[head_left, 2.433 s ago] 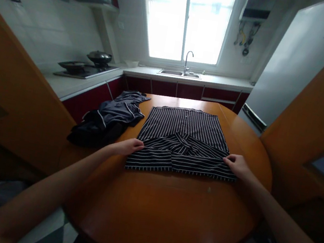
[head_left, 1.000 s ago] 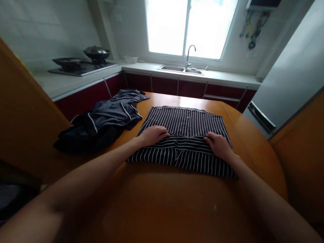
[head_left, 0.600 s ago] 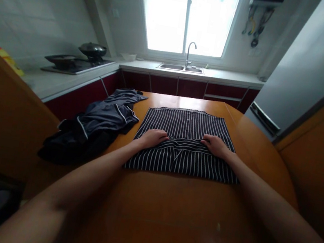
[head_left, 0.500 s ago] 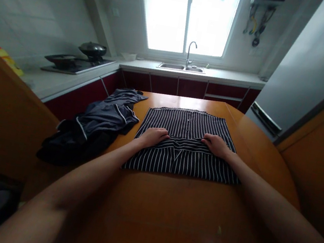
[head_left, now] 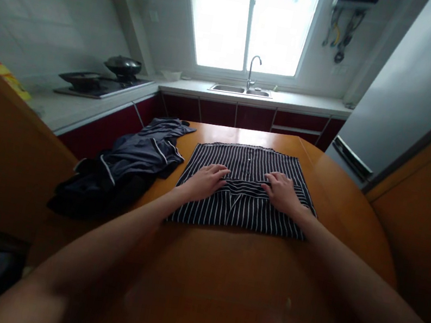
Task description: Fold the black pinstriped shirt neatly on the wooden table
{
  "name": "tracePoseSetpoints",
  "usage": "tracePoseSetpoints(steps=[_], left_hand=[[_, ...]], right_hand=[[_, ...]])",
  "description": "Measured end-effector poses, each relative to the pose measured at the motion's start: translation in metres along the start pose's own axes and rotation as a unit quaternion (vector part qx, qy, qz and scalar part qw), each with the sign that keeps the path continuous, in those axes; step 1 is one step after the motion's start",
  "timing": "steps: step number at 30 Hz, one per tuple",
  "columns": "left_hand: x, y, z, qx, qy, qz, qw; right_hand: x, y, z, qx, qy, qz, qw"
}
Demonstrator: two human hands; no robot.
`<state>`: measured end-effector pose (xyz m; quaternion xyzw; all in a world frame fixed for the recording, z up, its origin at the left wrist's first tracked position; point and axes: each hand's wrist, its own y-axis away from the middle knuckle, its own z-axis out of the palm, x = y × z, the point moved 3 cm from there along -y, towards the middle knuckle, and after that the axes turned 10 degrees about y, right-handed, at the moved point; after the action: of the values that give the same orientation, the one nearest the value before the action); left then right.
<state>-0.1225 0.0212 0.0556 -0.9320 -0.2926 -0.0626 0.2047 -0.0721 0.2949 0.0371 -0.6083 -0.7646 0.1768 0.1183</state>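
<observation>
A black shirt with white stripes (head_left: 239,215) lies folded into a rough rectangle, small buttons running down its middle. A folded-over band of the cloth crosses it from side to side. On the left part of this band rests my left hand (head_left: 206,181), fingers apart and touching the fabric. My right hand (head_left: 280,190) lies on the right part in the same way, its fingers spread. Neither hand grips the cloth. The palms cover the ends of the band.
The shirt lies on an orange-brown wooden table (head_left: 228,285). A heap of dark grey clothes (head_left: 138,154) with white piping sits at the table's left edge. Beyond are a counter with a sink (head_left: 230,89), a stove with a pan (head_left: 123,66), and a fridge (head_left: 415,79) at right.
Both hands have loosened from the pinched band of cloth, and their fingers are now spread on top of it. The shirt's near right corner has shifted slightly inward.
</observation>
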Motion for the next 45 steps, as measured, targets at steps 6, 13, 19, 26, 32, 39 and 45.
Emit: tracePoseSetpoints(steps=[6,13,19,26,32,39,45], left_hand=[[0.049,0.098,-0.021,-0.035,0.005,0.017,0.999],[0.014,0.194,-0.036,0.042,-0.019,-0.040,0.998],[0.014,0.190,-0.036,0.042,-0.038,-0.036,0.998],[0.009,0.195,-0.047,0.071,-0.044,-0.043,0.996],[0.022,0.204,-0.048,0.074,-0.061,-0.036,0.995],[0.027,0.213,-0.046,0.115,-0.023,-0.073,0.990],[0.020,0.224,-0.043,0.109,-0.011,-0.123,0.986]], right_hand=[[-0.036,0.102,-0.039,0.028,-0.028,-0.110,0.993],[0.036,0.187,-0.047,0.035,0.091,-0.056,0.994],[0.052,0.184,-0.051,0.020,0.177,-0.052,0.983],[0.065,0.179,-0.055,0.023,0.183,-0.053,0.981],[0.070,0.192,-0.059,0.022,0.172,-0.072,0.982],[0.074,0.203,-0.058,0.027,0.156,-0.059,0.986],[0.078,0.212,-0.056,0.021,0.136,-0.044,0.990]])
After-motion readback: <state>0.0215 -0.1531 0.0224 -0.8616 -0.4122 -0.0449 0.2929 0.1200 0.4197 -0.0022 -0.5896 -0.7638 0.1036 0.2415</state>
